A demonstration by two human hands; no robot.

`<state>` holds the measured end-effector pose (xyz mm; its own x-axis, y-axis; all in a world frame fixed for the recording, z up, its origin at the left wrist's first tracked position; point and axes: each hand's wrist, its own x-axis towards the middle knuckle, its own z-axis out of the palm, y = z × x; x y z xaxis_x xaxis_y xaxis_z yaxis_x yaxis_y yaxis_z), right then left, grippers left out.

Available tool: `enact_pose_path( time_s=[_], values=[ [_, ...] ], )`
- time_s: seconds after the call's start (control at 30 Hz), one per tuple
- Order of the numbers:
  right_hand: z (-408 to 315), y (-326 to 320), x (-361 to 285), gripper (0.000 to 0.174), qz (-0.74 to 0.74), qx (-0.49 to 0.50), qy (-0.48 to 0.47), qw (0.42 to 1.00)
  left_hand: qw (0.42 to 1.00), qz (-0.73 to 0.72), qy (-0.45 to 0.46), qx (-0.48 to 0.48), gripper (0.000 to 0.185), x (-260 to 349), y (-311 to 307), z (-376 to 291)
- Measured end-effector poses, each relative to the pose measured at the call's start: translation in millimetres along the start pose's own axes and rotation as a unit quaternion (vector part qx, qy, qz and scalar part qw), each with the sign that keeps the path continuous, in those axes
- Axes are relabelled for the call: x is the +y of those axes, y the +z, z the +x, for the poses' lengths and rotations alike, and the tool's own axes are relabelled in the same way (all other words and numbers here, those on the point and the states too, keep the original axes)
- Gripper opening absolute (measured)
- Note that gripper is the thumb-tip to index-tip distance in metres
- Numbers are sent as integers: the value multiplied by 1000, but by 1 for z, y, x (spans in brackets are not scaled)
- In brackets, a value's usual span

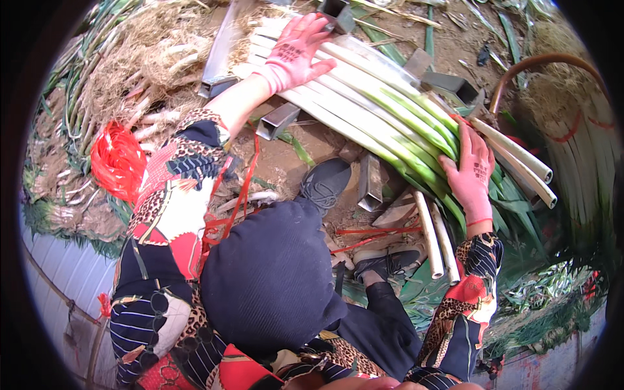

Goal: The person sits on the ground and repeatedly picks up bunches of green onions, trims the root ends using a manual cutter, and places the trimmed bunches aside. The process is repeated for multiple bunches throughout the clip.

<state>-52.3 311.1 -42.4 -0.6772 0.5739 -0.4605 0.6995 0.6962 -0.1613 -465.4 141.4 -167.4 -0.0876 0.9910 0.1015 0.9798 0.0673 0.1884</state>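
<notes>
A row of long Welsh onions (360, 100) lies side by side on a low metal frame (278, 122), white stalks toward the upper left and green leaves toward the lower right. My left hand (298, 54), in a pink glove with printed writing, rests flat across the white ends, thumb spread. My right hand (470, 178), gloved alike, lies on the green part with its thumb apart from the fingers. The fingertips of my left hand reach a square metal tube (337, 14). Red plastic twine (460, 118) shows by my right fingertips, partly hidden.
Loose onions with matted roots (161, 63) are heaped at the left, near a red twine bundle (117, 163). Pale round bars (519, 156) jut out at the right beside a tied onion bundle (577, 170). Red strands (248, 180) trail near my shoe (326, 183).
</notes>
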Motion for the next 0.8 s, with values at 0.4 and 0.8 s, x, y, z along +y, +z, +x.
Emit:
enact_pose_path(
  time_s=[0.4,0.8],
  values=[
    [-56,57,59,79,-20,182,98,978,991,69,12,-115,54,25,-39,24],
    [-79,27,103,58,18,188,145,971,947,-238,212,-33,74,275,7,92]
  ],
)
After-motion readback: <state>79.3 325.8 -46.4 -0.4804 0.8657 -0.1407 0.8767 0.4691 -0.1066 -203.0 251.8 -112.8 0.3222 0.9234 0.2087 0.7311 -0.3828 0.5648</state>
